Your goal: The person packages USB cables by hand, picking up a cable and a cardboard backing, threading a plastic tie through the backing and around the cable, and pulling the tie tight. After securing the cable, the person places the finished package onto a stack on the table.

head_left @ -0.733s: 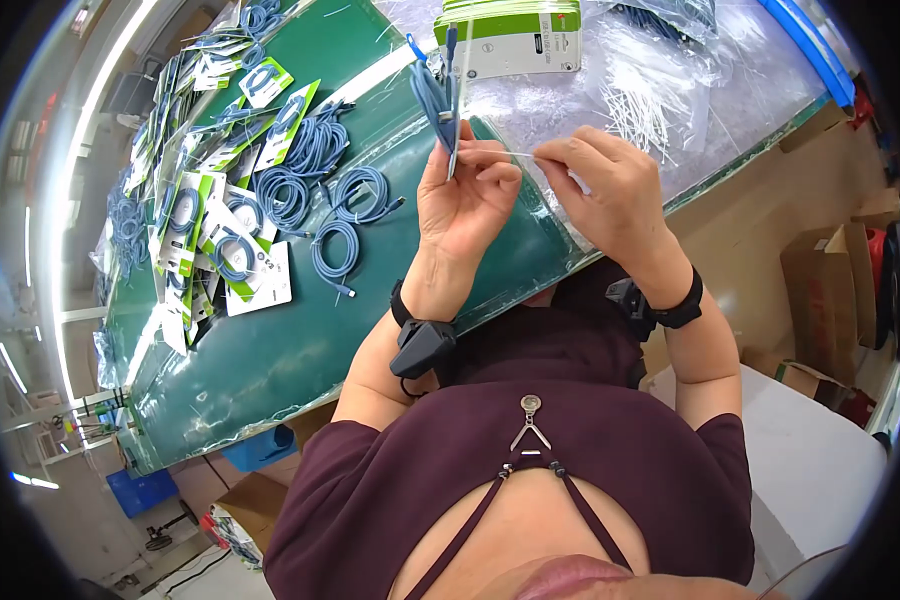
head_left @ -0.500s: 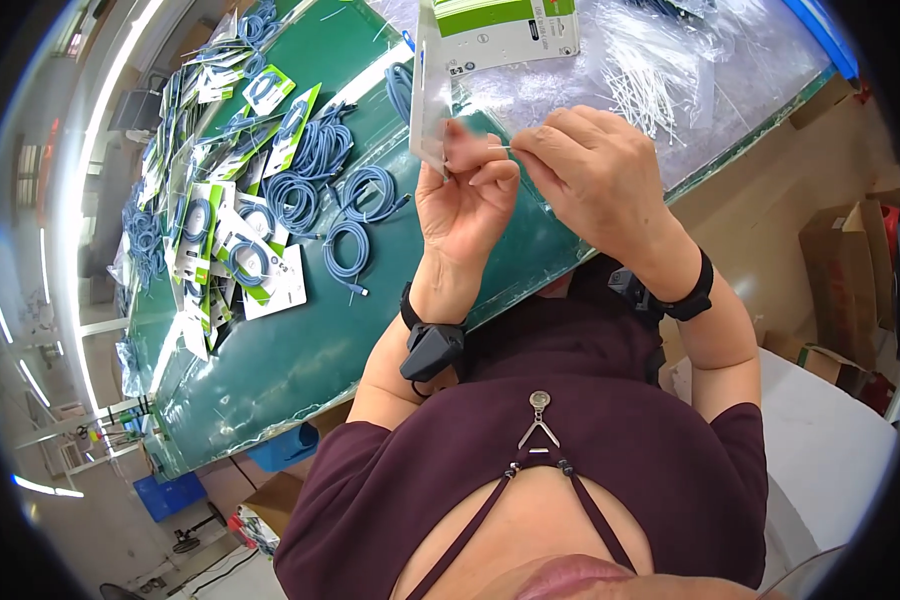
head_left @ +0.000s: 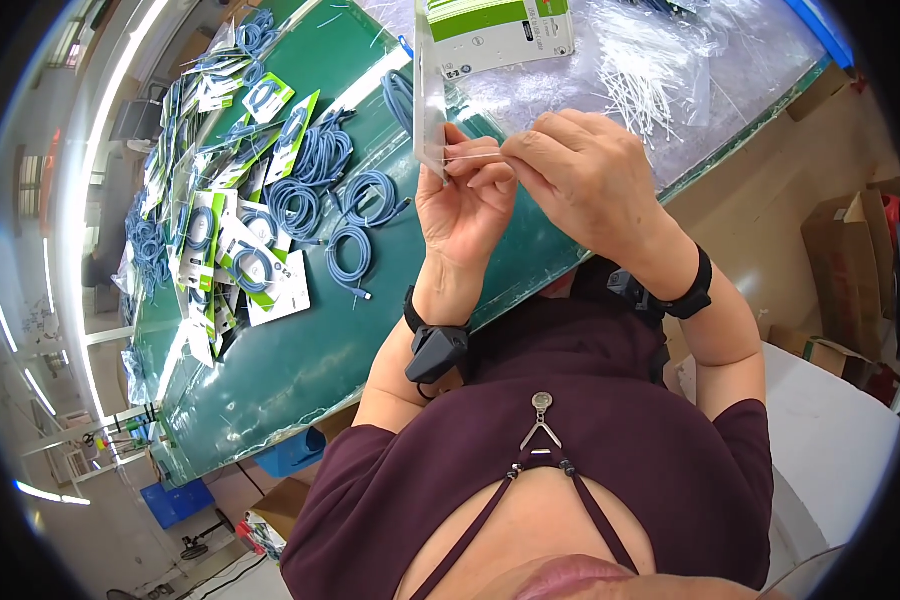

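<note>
My left hand (head_left: 462,215) grips an upright packaging card (head_left: 429,110), seen nearly edge-on, at the far middle of the table. A blue coiled cable (head_left: 398,98) shows at the card's left side; whether it is fixed to the card I cannot tell. From the card a thin white cable tie (head_left: 482,156) runs across my left fingers. My right hand (head_left: 585,170) pinches the other end of this tie between thumb and forefinger. The tie's end at the card is hidden by my left fingers.
Loose white cable ties (head_left: 642,85) lie on a clear plastic sheet at the far right. Green-and-white cards (head_left: 505,48) are beyond my hands. Blue cable coils (head_left: 348,255) and a heap of carded cables (head_left: 210,245) cover the left of the green table (head_left: 260,395).
A longer stretch of the cable tie now shows between my hands. My right fingertips have shifted slightly down and left, and my left fingers have moved a little.
</note>
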Available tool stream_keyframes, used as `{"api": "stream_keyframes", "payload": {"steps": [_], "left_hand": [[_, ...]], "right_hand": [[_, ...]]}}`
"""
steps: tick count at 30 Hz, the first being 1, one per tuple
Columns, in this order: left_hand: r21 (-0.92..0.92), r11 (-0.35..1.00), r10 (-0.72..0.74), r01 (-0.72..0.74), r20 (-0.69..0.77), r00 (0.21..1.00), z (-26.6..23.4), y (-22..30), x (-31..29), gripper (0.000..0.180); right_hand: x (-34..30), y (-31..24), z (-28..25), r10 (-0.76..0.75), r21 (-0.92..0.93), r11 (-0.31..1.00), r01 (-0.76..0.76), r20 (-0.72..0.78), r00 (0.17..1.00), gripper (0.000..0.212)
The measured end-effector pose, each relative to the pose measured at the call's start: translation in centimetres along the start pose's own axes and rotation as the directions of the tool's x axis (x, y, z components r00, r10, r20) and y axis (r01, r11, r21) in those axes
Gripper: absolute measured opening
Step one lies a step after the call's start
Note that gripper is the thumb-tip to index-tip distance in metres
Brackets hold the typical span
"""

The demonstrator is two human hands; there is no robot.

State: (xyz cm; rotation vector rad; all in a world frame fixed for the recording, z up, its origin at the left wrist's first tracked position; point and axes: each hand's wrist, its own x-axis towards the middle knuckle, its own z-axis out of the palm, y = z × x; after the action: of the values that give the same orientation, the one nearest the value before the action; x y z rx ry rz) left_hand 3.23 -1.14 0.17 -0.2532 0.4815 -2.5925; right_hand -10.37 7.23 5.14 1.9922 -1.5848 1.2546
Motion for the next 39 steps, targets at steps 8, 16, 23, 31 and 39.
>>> {"api": "stream_keyframes", "payload": {"steps": [8,16,23,31,39], "left_hand": [[0.487,0.858,0.240,-0.163,-0.099,0.966,-1.6,-0.3,0.3,0.027],[0.800,0.595,0.352,-0.081,-0.169,0.921,-1.8,-0.5,0.4,0.030],[0.820,0.564,0.354,-0.097,-0.133,0.926,-1.4,-2.1,0.8,0.031],[0.912,0.298,0.483,-0.282,0.111,0.869,-1.9,-2.4,1.1,0.027],[0.886,0.305,0.437,-0.350,0.197,0.878,-1.5,-4.2,1.0,0.029]], "right_hand": [[-0.7,0.2,1.2,0.121,0.123,0.985,-0.119,-0.011,0.993,0.015],[-4.9,2.7,2.6,0.361,0.298,0.888,-0.350,0.022,0.932,0.028],[-6.6,3.9,2.9,0.559,0.477,0.743,-0.469,-0.057,0.827,0.031],[-7.0,1.7,-1.1,0.302,0.069,0.950,-0.303,0.036,0.953,0.024],[-3.9,2.1,-0.1,-0.094,-0.062,0.994,0.088,-0.114,0.989,0.029]]}}
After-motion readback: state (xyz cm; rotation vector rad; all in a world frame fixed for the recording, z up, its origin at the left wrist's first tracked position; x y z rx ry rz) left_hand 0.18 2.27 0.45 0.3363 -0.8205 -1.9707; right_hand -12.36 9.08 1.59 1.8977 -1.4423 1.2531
